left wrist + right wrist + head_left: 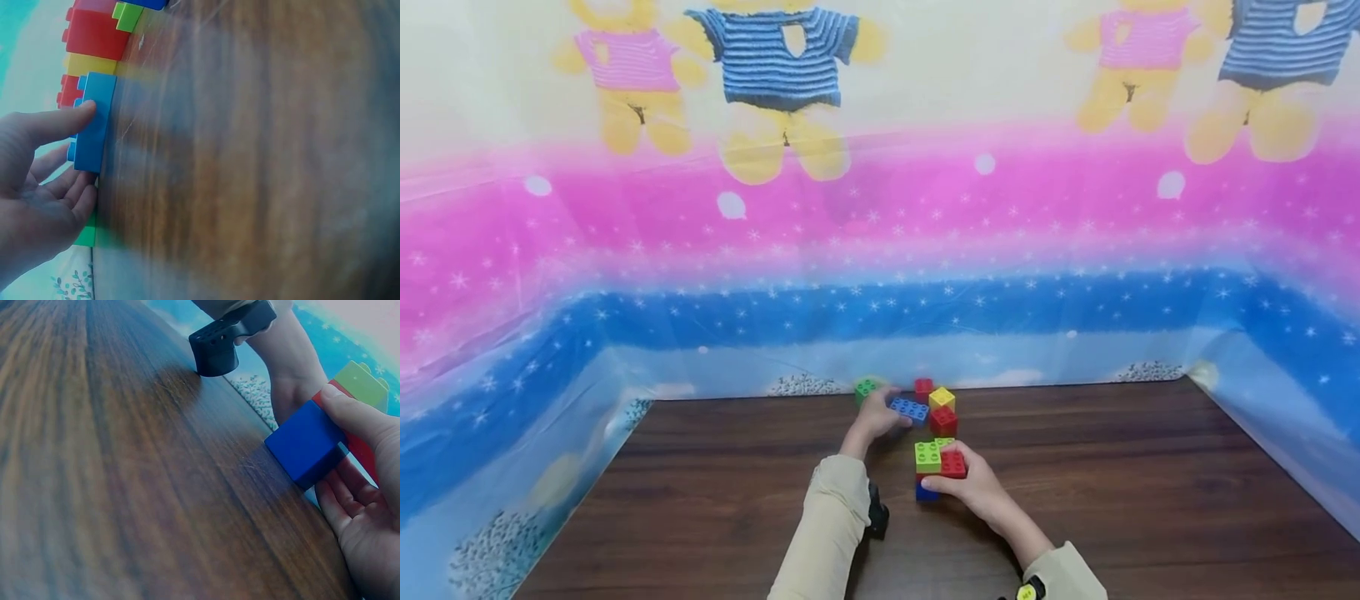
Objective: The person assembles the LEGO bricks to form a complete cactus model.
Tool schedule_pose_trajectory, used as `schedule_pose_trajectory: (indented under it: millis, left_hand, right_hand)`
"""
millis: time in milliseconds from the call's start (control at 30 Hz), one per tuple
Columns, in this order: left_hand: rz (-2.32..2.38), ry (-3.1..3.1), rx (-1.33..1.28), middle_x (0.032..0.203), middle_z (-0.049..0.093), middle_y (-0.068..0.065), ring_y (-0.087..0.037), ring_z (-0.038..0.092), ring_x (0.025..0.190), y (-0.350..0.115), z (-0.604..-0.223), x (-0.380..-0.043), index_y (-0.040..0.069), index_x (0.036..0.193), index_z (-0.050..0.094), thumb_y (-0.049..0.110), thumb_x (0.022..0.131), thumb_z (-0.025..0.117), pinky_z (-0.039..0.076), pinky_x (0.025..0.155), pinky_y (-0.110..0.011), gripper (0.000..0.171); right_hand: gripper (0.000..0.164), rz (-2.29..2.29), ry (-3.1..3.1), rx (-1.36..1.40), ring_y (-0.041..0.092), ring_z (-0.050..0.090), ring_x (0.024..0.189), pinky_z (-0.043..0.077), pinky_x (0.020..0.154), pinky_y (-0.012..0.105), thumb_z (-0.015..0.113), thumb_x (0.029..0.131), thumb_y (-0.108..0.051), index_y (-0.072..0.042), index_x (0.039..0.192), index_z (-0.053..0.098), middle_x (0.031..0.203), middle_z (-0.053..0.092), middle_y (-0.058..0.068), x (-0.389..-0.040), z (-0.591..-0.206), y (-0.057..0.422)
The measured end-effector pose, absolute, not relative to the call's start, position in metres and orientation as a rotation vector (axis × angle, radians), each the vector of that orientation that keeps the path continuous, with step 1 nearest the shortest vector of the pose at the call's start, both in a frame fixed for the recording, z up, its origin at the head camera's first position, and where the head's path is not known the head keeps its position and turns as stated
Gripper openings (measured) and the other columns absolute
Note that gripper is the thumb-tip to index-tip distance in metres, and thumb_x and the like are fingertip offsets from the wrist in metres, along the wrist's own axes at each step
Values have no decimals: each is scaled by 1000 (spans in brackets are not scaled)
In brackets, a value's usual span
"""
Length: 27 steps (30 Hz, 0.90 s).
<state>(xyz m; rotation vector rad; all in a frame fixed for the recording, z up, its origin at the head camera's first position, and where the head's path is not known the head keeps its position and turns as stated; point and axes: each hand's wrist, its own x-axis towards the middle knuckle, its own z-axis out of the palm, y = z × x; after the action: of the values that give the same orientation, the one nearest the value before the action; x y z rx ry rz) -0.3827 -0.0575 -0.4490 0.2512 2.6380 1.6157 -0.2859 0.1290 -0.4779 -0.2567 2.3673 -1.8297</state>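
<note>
In the head view my left hand is around a flat blue 2x4 toy brick. Its thumb lies on the near side of that brick in the left wrist view, with the other fingers behind and beside it. My right hand grips a built stack from the right. Lime green tops this stack, red comes below, and a dark blue brick forms the bottom. In the right wrist view the thumb presses the stack's side, and the fingers are partly hidden behind it.
A green brick stands beyond my left hand. Red, yellow and nearer red bricks stand right of the flat blue one. Another lime brick shows behind the stack. A printed cloth borders the brown table.
</note>
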Motion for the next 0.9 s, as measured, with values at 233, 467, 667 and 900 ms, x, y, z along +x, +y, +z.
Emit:
schedule_pose_trajectory:
  millis: [233, 467, 667, 900]
  left_hand:
    - [1571, 2689, 214, 132, 58, -25, -40, 55, 121, -56, -448, -379, -4, 128, 58, -2, 82, 70, 50, 98, -49, 47]
    - [1554, 2712, 115, 117, 65, -21, -31, 63, 103, -62, -449, -372, -3, 118, 65, 5, 84, 72, 54, 89, -45, 36]
    - [1567, 2670, 91, 113, 66, -19, -26, 64, 95, -64, -449, -370, -2, 118, 64, 12, 86, 72, 55, 86, -42, 35]
    - [1612, 2635, 125, 113, 62, -19, -25, 61, 95, -63, -444, -370, -1, 116, 59, 18, 88, 72, 54, 83, -39, 36]
  right_hand:
    - [54, -1827, 2365, -270, 16, 60, 102, 51, 97, 42, 74, 86, -32, -6, 128, 52, 120, 64, 9, -284, -477, 129]
    - [55, -1829, 2340, -305, 16, 59, 100, 52, 91, 34, 74, 87, -32, -6, 129, 51, 119, 63, 9, -285, -480, 126]
    - [55, -1833, 2340, -285, 16, 59, 101, 52, 95, 41, 74, 86, -32, -6, 129, 52, 121, 63, 9, -286, -480, 126]
    - [55, -1837, 2349, -286, 17, 59, 102, 52, 96, 41, 75, 86, -32, -5, 128, 52, 121, 63, 11, -287, -476, 133]
